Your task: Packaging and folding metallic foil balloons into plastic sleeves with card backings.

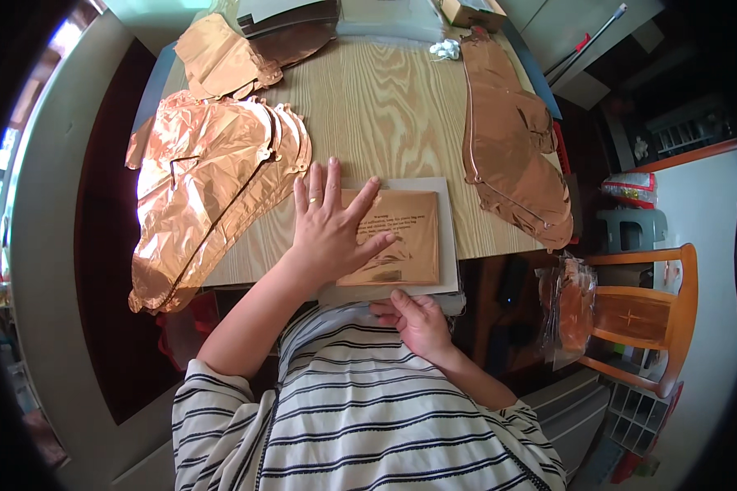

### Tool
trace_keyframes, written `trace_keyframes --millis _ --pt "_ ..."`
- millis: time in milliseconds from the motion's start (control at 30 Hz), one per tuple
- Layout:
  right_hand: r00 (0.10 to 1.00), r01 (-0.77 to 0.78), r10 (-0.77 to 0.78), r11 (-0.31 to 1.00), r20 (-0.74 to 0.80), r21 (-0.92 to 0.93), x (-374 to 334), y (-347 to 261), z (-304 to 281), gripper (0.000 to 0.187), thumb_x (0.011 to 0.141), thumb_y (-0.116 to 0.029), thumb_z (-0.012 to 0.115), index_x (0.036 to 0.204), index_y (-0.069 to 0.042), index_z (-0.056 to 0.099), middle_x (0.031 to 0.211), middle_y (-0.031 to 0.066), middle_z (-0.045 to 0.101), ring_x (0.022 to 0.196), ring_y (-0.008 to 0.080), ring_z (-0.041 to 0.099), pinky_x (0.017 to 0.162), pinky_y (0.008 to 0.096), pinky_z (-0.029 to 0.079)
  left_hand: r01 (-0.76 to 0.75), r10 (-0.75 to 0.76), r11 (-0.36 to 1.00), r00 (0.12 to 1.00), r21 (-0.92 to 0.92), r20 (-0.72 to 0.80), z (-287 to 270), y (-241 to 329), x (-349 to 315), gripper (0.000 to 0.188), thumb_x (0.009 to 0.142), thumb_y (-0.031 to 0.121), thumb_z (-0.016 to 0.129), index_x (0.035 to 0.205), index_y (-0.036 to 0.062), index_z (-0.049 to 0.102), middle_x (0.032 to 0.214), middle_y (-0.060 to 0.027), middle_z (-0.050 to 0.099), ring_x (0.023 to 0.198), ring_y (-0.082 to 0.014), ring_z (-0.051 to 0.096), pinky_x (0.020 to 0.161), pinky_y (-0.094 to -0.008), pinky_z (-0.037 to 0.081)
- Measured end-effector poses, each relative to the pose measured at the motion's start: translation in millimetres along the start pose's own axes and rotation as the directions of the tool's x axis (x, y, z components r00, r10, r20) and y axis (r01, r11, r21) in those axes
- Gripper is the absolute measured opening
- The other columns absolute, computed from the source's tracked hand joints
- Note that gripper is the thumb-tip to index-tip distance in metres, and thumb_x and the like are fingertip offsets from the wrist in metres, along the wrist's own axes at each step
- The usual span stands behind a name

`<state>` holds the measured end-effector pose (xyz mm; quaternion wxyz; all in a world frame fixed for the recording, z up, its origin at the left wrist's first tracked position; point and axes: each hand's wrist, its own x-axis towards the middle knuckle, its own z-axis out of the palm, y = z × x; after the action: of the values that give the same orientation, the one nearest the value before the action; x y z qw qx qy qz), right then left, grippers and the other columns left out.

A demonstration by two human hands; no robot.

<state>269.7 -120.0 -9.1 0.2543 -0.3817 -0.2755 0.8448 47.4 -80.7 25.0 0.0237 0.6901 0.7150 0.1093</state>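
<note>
My left hand [336, 221] lies flat with fingers spread over a flat copper-coloured packet [418, 245] in a clear printed bag. The packet rests on a light grey board [444, 214], whose near side reaches past the table's front edge. At that near edge is my right hand [422, 326], its thumb on the board's rim and its fingers curled just below. How far those fingers go under the board is hidden.
Crumpled copper foil pieces [192, 176] cover the table's left side; a long foil piece [508, 139] lies along the right. A white crumpled bit [445, 49] and a cardboard box [475, 13] sit at the back. A wooden chair [639, 315] stands at right.
</note>
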Motion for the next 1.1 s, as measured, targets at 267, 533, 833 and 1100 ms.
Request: trace_keyframes --millis 267,533,833,1100 --pt "1.0 -0.024 0.024 1.0 0.003 -0.001 3.0 -1.5 -6.4 0.034 0.105 -0.026 0.058 0.12 0.003 0.066 0.11 0.015 0.074 0.1 0.0227 0.072 0.085 0.0336 0.057 -0.124 0.122 0.987 0.992 -0.104 -0.031 13.9 12.3 24.9 0.087 0.089 0.071 0.057 0.153 0.0129 0.044 0.159 -0.0329 0.026 0.147 -0.0554 0.024 0.117 -0.0638 0.022" --pt "0.997 0.054 -0.053 0.998 0.05 -0.025 -2.3 2.2 -9.2 0.033 0.107 -0.026 0.056 0.118 0.003 0.068 0.107 0.0125 0.074 0.098 0.0201 0.072 0.086 0.0314 0.057 -0.039 0.011 0.926 0.997 -0.375 -0.076 -5.9 -6.6 47.3 0.062 0.09 0.048 0.07 0.138 0.0114 0.06 0.151 -0.0266 0.044 0.132 -0.0451 0.052 0.106 -0.0496 0.045" --pt "0.98 0.151 -0.128 0.977 0.15 -0.153 -5.4 5.2 -20.9 0.03 0.107 -0.022 0.055 0.119 0.003 0.067 0.11 0.0134 0.074 0.098 0.0207 0.072 0.085 0.0324 0.055 0.236 0.085 0.751 0.892 -0.616 0.445 -33.7 -42.8 96.6 0.033 0.098 0.029 0.063 0.093 -0.0021 0.073 0.07 -0.0059 0.068 0.067 -0.0135 0.064 0.066 -0.0309 0.052" --pt "0.991 0.097 -0.087 0.991 0.103 -0.089 -5.7 2.7 -23.2 0.03 0.106 -0.023 0.057 0.119 0.002 0.068 0.109 0.0126 0.074 0.097 0.0192 0.071 0.084 0.0319 0.055 0.42 0.069 0.558 0.836 -0.716 0.545 -36.8 -42.0 102.3 0.027 0.09 0.024 0.076 0.086 -0.0021 0.074 0.069 -0.003 0.067 0.057 -0.0073 0.057 0.051 -0.0264 0.045"
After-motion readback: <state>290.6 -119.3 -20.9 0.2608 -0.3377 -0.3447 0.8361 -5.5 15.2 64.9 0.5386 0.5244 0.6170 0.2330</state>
